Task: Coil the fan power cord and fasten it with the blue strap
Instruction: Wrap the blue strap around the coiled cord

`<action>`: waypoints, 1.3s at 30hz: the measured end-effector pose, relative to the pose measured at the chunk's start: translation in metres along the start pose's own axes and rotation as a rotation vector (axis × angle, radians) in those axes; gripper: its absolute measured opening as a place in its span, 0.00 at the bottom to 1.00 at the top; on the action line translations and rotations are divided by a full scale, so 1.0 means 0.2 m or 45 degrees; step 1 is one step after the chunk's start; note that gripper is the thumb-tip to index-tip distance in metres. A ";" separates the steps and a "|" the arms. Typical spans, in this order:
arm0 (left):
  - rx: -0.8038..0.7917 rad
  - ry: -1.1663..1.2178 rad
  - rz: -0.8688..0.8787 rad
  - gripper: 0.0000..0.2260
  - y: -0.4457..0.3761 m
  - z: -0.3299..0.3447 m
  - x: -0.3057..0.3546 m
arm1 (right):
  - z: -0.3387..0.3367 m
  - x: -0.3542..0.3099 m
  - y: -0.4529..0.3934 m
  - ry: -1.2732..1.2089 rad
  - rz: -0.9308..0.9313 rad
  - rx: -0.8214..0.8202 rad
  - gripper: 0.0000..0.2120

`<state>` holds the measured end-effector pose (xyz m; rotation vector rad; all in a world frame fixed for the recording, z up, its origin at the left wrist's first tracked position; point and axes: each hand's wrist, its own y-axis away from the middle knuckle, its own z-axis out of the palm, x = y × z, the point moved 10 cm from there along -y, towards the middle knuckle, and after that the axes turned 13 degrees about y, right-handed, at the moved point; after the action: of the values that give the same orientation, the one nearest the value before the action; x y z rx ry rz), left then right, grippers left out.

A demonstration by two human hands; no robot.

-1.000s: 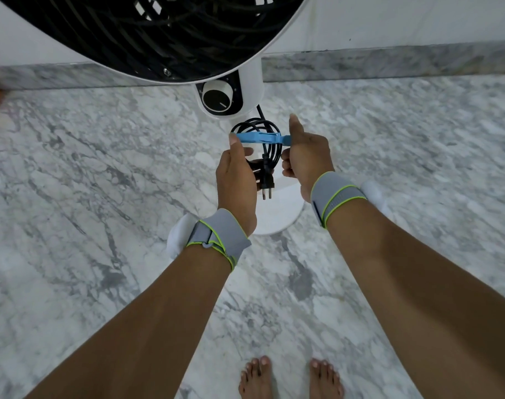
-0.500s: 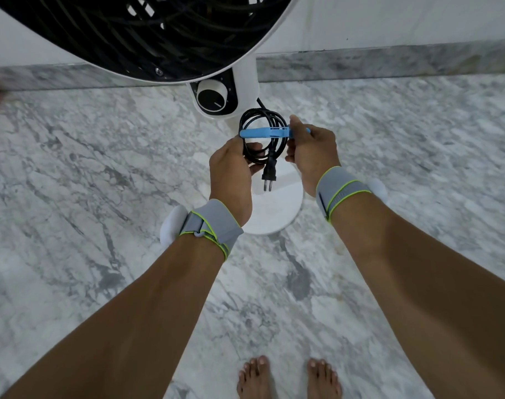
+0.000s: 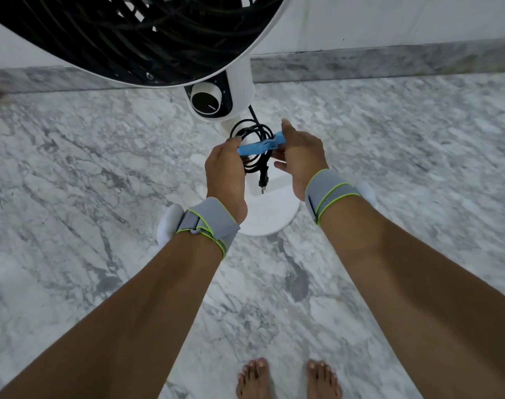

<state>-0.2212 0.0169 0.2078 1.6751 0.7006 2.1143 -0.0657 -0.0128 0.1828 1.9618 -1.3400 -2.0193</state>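
Black power cord of the white standing fan is already wound into a small round coil, and it hangs in the air between the two hands, just in front of the fan's white pole, at about 6 o'clock from the round black control dial. The two-pin plug hangs down from the coil at 6 o'clock, above the round white base. A flat blue strap lies across the front of the coil from 9 o'clock to 3 o'clock. The left hand has its fingers curled around the left side of the coil and pinches the left end of the strap. The right hand pinches the right end of the strap, with the thumb lifted straight up. The step in hand seems to be the closing of the strap. To do it well, the person should probably hold all loops together with the left hand, so no loop slips out, then pull the free end behind the bundle and draw it tight before pressing it closed. How the strap fastens cannot be told from this view. The cord leaving the fan at 12 o'clock needs some slack.
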 end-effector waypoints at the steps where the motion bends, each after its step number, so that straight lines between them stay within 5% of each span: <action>1: 0.008 -0.041 -0.011 0.05 0.00 -0.01 -0.01 | 0.01 0.01 0.01 0.013 0.010 -0.002 0.13; 12: -0.014 -0.156 0.098 0.04 -0.06 0.02 -0.02 | 0.11 0.01 0.05 -0.153 0.036 -0.063 0.20; 16: -0.032 -0.233 0.112 0.06 -0.07 0.01 -0.03 | 0.12 0.04 0.06 -0.134 0.145 -0.078 0.12; 30: -0.095 -0.351 0.158 0.07 -0.09 0.03 -0.05 | 0.14 0.09 0.00 -0.106 0.104 -0.123 0.12; 39: -0.043 -0.377 0.085 0.23 -0.11 -0.03 -0.09 | 0.11 0.20 -0.02 -0.209 0.208 -0.128 0.08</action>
<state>-0.2227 0.0237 0.1810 1.9615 0.5217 1.8508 -0.0899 -0.0209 0.1443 1.6204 -1.3500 -2.1613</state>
